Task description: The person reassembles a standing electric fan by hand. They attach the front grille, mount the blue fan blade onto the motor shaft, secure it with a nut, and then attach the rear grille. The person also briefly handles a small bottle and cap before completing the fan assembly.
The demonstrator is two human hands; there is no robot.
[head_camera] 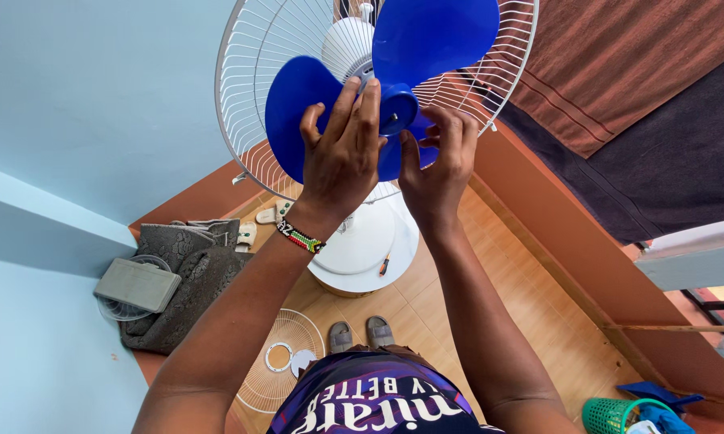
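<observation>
- The blue fan blade (394,60) is seen at the top middle of the scene, seated at the centre of the white wire guard (245,88) of a standing fan
- The left hand (342,157) is spread over the near face of the left lobe, fingers extended and pressed flat on the plastic, fingertips close to the blue hub (397,108); nothing is clasped, the blade is only steadied
- The right hand (438,165) is curled at the hub from the right, thumb and fingers partly closed around it; how firmly it is gripped cannot be told
- The blade is judged light and thin, of smooth, somewhat slippery plastic, stiff at the hub but likely to flex at the lobe edges
- The hub is judged the best place to take hold, since the lobes could bend or crack if pulled by their tips
- The wire guard is judged springy and easily bent
- Far below, the round white fan base (362,257) stands on the orange tiled floor (499,321), with a small screwdriver (385,264) lying on it
- A detached front grille (278,374) lies on the floor to the left, just beside the grey slippers (360,333)
</observation>
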